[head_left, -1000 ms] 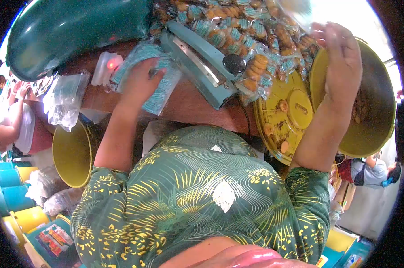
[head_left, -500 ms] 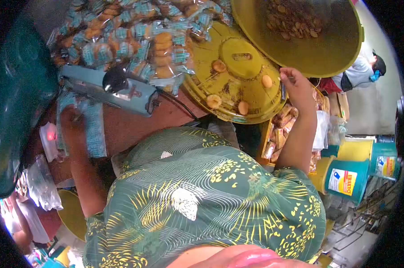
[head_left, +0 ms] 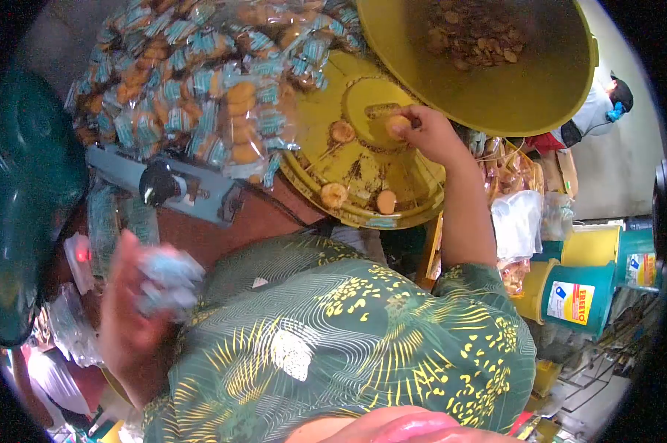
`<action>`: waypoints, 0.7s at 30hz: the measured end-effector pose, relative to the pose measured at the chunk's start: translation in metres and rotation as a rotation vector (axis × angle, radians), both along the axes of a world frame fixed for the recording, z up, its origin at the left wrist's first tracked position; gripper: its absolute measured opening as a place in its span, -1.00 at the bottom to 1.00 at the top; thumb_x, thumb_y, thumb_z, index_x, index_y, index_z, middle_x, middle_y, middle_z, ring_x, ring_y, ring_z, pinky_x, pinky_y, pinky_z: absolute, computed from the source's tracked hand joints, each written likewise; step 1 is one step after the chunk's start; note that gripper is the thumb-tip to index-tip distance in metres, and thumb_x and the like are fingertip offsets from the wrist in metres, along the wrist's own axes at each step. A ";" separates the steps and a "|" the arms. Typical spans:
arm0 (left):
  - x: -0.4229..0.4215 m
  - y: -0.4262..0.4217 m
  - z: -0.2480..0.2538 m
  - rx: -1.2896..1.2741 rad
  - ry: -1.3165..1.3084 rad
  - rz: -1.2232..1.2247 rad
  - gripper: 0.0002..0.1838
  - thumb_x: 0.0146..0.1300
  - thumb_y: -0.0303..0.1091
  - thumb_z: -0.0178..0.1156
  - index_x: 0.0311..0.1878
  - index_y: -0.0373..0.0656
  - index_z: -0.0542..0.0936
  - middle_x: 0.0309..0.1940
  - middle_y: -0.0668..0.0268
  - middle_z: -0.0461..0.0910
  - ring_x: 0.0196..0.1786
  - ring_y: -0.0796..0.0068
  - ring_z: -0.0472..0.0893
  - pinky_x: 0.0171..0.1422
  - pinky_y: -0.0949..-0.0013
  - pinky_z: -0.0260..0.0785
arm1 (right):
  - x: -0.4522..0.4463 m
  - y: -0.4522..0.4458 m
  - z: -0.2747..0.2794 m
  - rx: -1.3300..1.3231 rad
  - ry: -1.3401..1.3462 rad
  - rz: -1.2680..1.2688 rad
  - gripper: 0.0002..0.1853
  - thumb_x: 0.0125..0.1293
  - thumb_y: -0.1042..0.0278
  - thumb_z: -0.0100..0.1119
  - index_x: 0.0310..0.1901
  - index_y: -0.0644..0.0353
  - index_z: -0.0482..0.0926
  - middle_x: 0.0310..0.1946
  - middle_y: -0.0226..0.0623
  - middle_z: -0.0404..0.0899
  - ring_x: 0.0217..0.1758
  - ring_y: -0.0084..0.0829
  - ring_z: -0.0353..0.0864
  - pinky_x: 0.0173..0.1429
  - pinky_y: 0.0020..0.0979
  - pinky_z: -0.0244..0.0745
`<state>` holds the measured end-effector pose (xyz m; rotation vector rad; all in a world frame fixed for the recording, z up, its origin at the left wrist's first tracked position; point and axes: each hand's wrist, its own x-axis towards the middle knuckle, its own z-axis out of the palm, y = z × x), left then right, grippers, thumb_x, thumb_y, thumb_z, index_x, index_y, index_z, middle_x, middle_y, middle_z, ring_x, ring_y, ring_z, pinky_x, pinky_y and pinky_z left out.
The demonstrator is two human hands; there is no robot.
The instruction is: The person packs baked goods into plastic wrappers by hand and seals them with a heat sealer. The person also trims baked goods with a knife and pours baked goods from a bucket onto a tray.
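Note:
My left hand point(head_left: 138, 303), blurred by motion, is closed on a crumpled printed plastic bag point(head_left: 169, 280) in front of my shirt. Over the yellow lid point(head_left: 422, 181), my right hand point(head_left: 428, 133) pinches a round cookie point(head_left: 397, 127). Three more cookies lie on the lid, one of them point(head_left: 386, 201) near its front edge. The blue-grey sealer point(head_left: 208, 196) with a black knob sits left of the lid. Flat printed bags point(head_left: 108, 221) lie beside the sealer. Behind it is a heap of filled cookie packs point(head_left: 241, 122).
A tilted yellow bucket point(head_left: 518, 96) with cookies inside stands behind the lid. A dark green rounded object point(head_left: 34, 199) is at far left. Packed goods point(head_left: 510, 173) and labelled buckets point(head_left: 577, 295) are at right. Another person point(head_left: 595, 111) is at the right edge.
The view has swung right. My left hand has lifted from the flat bags with a crumpled one. My right hand has moved from the lid's right edge inward and taken hold of a cookie.

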<state>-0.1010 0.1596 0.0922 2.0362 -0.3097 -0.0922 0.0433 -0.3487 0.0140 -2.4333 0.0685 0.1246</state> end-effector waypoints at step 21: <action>0.073 -0.024 0.020 -0.443 0.125 -1.063 -0.40 0.10 -0.28 0.36 0.22 -0.29 0.49 0.00 -0.05 0.64 -0.06 0.01 0.70 -0.16 0.17 0.59 | 0.314 -0.222 -0.065 -0.054 -0.390 -0.330 -0.48 0.37 0.25 0.14 0.34 0.13 0.38 0.25 -0.10 0.48 0.22 -0.11 0.50 0.26 -0.20 0.40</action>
